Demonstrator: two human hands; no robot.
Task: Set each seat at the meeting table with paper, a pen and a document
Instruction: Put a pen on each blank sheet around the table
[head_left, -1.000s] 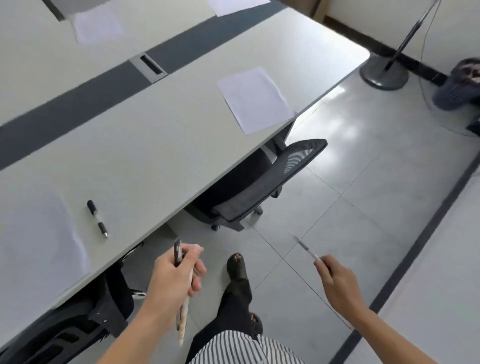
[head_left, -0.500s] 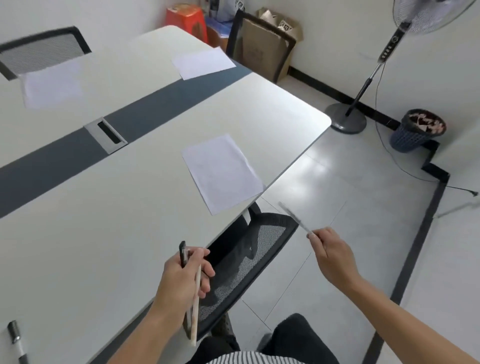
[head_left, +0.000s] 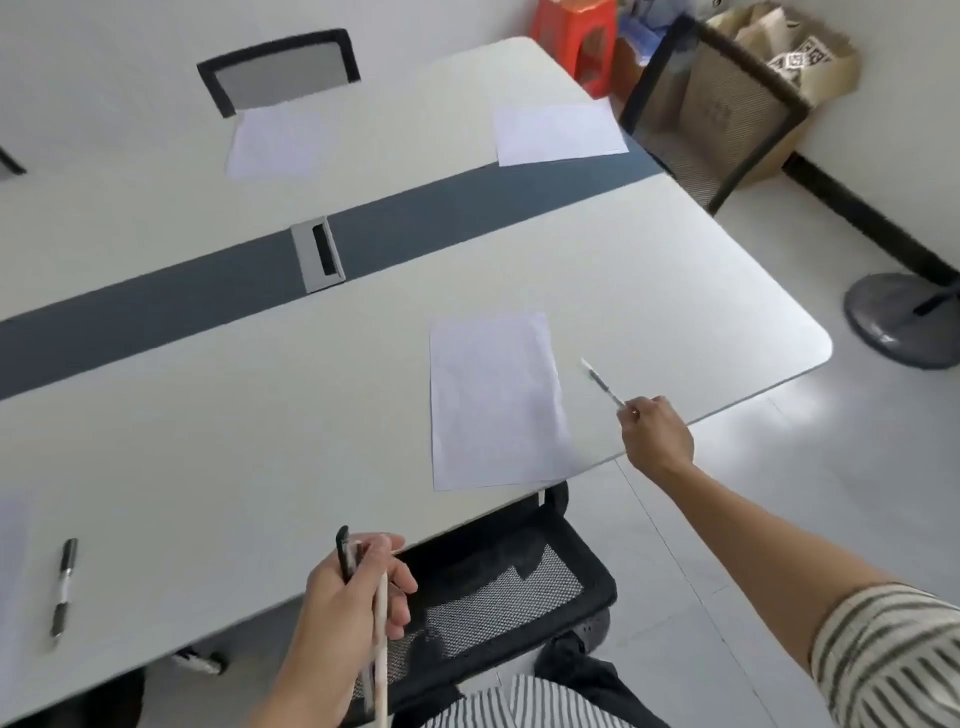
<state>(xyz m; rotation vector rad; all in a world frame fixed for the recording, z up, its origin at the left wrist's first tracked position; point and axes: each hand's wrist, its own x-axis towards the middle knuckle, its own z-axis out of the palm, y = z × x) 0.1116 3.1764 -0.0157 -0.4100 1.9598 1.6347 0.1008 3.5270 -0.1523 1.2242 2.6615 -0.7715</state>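
My right hand (head_left: 655, 434) grips a clear pen (head_left: 601, 382) by its rear end and holds it over the table (head_left: 208, 426), just right of a white sheet of paper (head_left: 493, 400) at the near seat. My left hand (head_left: 353, 613) is closed on a bundle of pens (head_left: 363, 597), one black and one pale, near the table's front edge. Another black pen (head_left: 63, 584) lies on the table at the lower left beside a second sheet (head_left: 10, 561). Two more sheets, one (head_left: 275, 143) and another (head_left: 558, 130), lie across the table.
A black mesh chair (head_left: 498, 582) is tucked under the table's near edge below the paper. Other chairs stand at the far side (head_left: 280, 67) and the right end (head_left: 711, 109). A cable port (head_left: 318, 254) sits in the dark centre strip. A fan base (head_left: 904, 322) rests on the floor.
I have stepped along the table to this seat. My right hand has moved from over the floor to above the table beside the paper. My left hand keeps its pens.
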